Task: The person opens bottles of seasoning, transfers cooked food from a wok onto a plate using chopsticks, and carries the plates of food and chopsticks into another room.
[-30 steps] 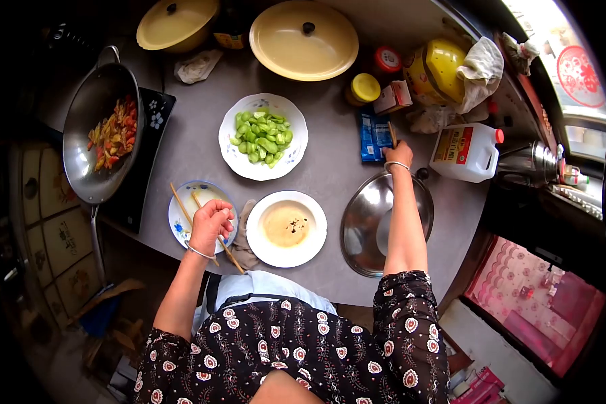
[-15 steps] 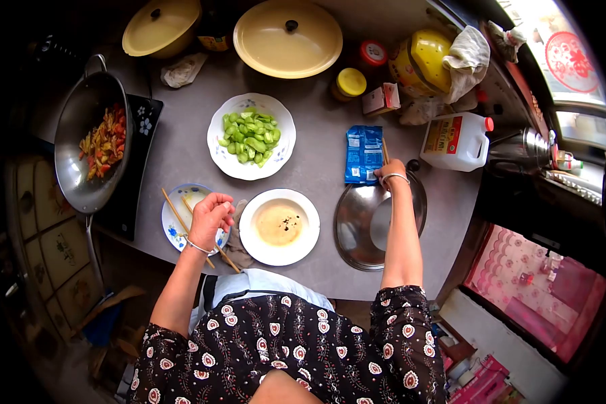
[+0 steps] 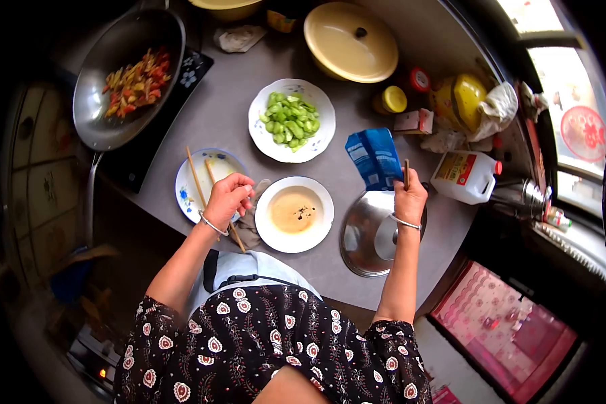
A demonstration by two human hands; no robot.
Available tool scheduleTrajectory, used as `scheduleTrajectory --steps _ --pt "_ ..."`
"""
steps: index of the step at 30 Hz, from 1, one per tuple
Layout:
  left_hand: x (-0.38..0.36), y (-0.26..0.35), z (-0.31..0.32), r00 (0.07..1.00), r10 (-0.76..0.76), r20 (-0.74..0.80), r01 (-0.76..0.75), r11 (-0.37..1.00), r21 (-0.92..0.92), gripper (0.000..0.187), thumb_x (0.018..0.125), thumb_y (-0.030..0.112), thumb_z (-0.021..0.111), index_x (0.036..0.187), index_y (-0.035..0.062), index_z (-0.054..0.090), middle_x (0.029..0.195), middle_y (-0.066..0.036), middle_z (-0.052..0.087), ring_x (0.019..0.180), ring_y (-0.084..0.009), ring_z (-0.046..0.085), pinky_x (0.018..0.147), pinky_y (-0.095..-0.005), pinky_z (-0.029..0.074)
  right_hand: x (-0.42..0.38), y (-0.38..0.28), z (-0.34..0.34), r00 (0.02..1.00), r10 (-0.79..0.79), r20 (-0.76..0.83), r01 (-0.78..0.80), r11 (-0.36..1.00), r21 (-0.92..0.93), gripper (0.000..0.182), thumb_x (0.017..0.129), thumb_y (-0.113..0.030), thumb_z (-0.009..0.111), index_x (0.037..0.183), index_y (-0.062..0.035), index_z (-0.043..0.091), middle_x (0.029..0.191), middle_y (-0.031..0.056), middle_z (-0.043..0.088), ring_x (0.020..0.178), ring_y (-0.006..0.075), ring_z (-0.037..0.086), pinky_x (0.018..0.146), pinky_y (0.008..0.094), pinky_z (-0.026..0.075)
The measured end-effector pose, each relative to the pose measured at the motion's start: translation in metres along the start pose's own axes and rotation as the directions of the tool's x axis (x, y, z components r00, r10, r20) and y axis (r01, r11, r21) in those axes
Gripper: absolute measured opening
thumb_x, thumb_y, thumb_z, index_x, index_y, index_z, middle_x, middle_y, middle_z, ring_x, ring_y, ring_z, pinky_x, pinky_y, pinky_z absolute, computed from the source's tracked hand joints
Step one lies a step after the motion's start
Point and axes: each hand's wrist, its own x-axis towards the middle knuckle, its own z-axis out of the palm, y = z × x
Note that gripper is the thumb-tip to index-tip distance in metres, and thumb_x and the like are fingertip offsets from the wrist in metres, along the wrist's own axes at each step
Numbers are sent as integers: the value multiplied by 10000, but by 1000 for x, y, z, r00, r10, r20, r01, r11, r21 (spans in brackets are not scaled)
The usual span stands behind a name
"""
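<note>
My right hand (image 3: pixel 411 196) grips a blue packet (image 3: pixel 376 159) by its lower right edge. The packet is tilted, above a domed metal lid (image 3: pixel 365 236). A short brown stick (image 3: pixel 406 174) shows at the same fingers; most of it is hidden. My left hand (image 3: pixel 230 196) is loosely curled, with nothing visible in it, over the right side of a blue-flowered plate (image 3: pixel 185 192). Two wooden chopsticks (image 3: pixel 195 176) rest across that plate, one passing beneath the hand. To the right, a white bowl (image 3: pixel 265 232) contains cloudy pale liquid with dark specks.
Cut green vegetable pieces fill a white dish (image 3: pixel 257 138). A wok (image 3: pixel 95 128) with red and yellow food is on the cooker at left. Behind stand a lidded yellow pot (image 3: pixel 337 40) and a yellow-capped jar (image 3: pixel 394 99). A white jug (image 3: pixel 475 185) stands right.
The blue packet has been lifted off the counter and tilted in my right hand. My left hand stays curled over the plate. The whole view has turned and shifted.
</note>
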Motion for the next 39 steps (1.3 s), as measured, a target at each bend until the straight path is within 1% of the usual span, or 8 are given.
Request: scheduleTrajectory --steps 3,6,10,18,20,28,31,39 --pt "-7 1 -3 1000 7 -15 -7 1000 -19 153 841 110 523 953 8 545 775 -43 565 561 -78 523 446 -185 417 4 -35 6 948 -294 -126 294 956 -14 189 718 88 543 874 -16 569 777 128 556 682 262 557 650 294 460" --pt "-10 -4 -12 1000 15 -25 -16 999 -36 158 842 111 521 956 5 544 777 -42 564 561 -72 523 446 -183 422 3 -81 11 889 -434 -147 431 901 -51 196 709 96 540 861 -23 574 767 129 552 679 279 554 647 308 462" --pt "-17 -5 -21 998 27 -49 -30 998 -59 155 841 108 520 951 1 546 779 -42 565 565 -67 528 447 -178 428 16 -81 49 829 -552 -93 536 830 -153 271 682 104 537 910 -41 559 811 137 559 730 324 566 662 362 472" --pt "-21 -8 -33 995 44 -84 -51 995 -84 156 840 96 514 952 -8 546 778 -44 567 565 -68 533 451 -179 438 15 -97 59 741 -663 -110 624 739 -255 331 654 112 526 935 -59 559 833 136 556 772 325 567 668 374 482" --pt "-20 -11 -34 996 40 -77 -47 996 -81 157 840 95 512 953 -9 545 779 -46 568 565 -69 533 451 -179 437 16 -86 69 806 -592 -27 560 776 -290 328 657 109 526 939 -58 553 826 133 554 760 331 566 653 386 483" --pt "-25 -6 -32 995 58 -80 -64 995 -70 160 837 92 511 957 -6 547 781 -47 572 572 -66 530 458 -174 434 14 -93 70 756 -648 -95 601 744 -291 307 668 99 538 927 -63 549 832 123 557 752 328 568 642 382 489" --pt "-24 -4 -29 995 67 -80 -72 995 -63 157 838 93 509 954 -6 548 782 -48 574 572 -64 528 460 -175 435 18 -80 79 796 -602 -60 554 765 -327 307 668 96 542 928 -67 548 840 118 556 761 326 568 641 382 487" --pt "-25 -8 -28 995 56 -88 -62 996 -65 157 838 94 513 951 -9 548 783 -48 576 573 -62 527 459 -175 436 16 -78 80 791 -607 -70 566 771 -292 300 676 86 545 931 -72 545 840 112 554 760 327 564 642 387 488"
